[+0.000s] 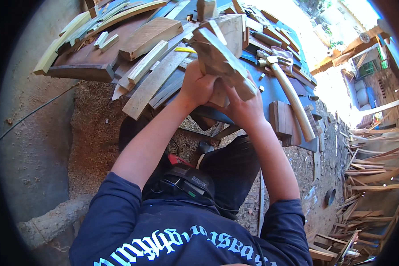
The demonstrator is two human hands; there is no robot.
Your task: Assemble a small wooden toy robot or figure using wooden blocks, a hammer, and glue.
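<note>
Over the near edge of the cluttered worktable (266,97), both hands grip a chunky piece of wood (224,60) with rough-cut faces. It tilts up toward me, and its exact kind cannot be made out. My left hand (198,87) is closed around its lower left side. On the right, my right hand (247,105) wraps its lower part, the fingers partly hidden behind the wood. A hammer (292,97) with a long pale wooden handle lies to the right of my right hand. Left of my left hand lie long wooden strips (157,80).
A thick curved wood block (150,36) lies at the table's far left, beside stacked boards (82,73). Dark wood blocks (283,122) stand at the right edge. Offcuts (377,168) pile up at far right. Sawdust (91,133) covers the floor. A wall (35,146) rises on the left.
</note>
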